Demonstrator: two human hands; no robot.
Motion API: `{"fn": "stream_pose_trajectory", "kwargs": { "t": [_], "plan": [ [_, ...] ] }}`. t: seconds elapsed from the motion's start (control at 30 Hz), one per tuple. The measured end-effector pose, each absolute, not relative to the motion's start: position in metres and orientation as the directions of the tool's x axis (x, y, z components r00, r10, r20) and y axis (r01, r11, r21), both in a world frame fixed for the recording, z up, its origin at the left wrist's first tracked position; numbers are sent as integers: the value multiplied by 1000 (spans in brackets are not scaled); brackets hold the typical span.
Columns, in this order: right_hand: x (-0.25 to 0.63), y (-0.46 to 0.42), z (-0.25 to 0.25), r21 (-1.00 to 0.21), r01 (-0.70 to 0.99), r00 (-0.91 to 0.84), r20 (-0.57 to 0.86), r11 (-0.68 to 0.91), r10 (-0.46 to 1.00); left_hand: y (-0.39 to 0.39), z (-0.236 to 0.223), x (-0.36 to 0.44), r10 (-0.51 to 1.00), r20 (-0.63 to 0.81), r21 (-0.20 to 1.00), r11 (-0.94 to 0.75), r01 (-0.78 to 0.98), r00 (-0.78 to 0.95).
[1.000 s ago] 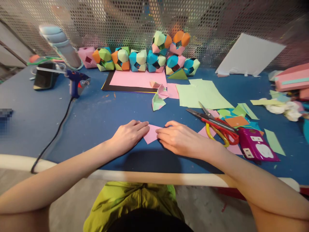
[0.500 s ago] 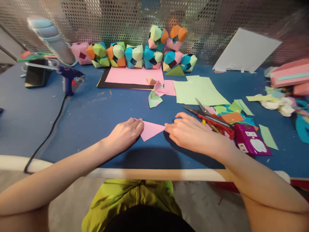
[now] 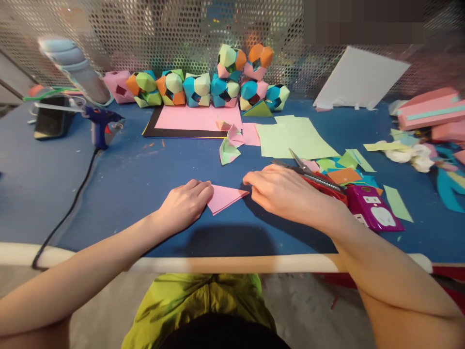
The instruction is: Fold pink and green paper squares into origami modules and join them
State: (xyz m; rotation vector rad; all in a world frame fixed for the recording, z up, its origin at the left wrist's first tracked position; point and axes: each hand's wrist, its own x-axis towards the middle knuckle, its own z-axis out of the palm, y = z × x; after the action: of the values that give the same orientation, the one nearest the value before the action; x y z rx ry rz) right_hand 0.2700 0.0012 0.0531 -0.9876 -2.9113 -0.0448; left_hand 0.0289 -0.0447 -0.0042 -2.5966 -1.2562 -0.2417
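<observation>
A small pink paper triangle (image 3: 225, 198) lies flat on the blue table (image 3: 138, 179), near its front edge. My left hand (image 3: 185, 203) rests with curled fingers pressing down on the triangle's left end. Just right of the triangle's tip, my right hand (image 3: 286, 194) lies flat on the table with fingers stretched out and holds nothing.
Red-handled scissors (image 3: 319, 179) and a purple power strip (image 3: 374, 213) lie right of my right hand. Folded paper pieces (image 3: 229, 145), green sheets (image 3: 294, 138), a pink sheet (image 3: 198, 118) and several colourful paper balls (image 3: 203, 89) sit behind. A blue glue gun (image 3: 98, 126) stands left.
My right hand slid off the pink paper to the right, uncovering it as a folded triangle. My left hand stayed on its left end.
</observation>
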Motion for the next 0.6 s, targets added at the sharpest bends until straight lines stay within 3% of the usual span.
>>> {"fn": "stream_pose_trajectory", "kwargs": {
  "t": [0.17,0.3,0.4,0.5,0.6],
  "plan": [
    [270,10,40,-42,666,-746,-35,745,665,-44,-2,28,744,294,-52,-614,788,599],
    [268,17,31,-90,605,-796,-78,791,600,-42,-2,28,736,295,-84,-615,784,609],
    [266,18,29,-151,569,-821,-53,809,568,-42,0,29,759,297,-38,-597,801,579],
    [265,20,28,-250,561,-809,37,789,587,-41,7,28,817,322,161,-546,822,479],
    [265,23,25,-359,514,-779,185,779,599,-41,19,28,925,262,532,-376,759,275]
  ]
}}
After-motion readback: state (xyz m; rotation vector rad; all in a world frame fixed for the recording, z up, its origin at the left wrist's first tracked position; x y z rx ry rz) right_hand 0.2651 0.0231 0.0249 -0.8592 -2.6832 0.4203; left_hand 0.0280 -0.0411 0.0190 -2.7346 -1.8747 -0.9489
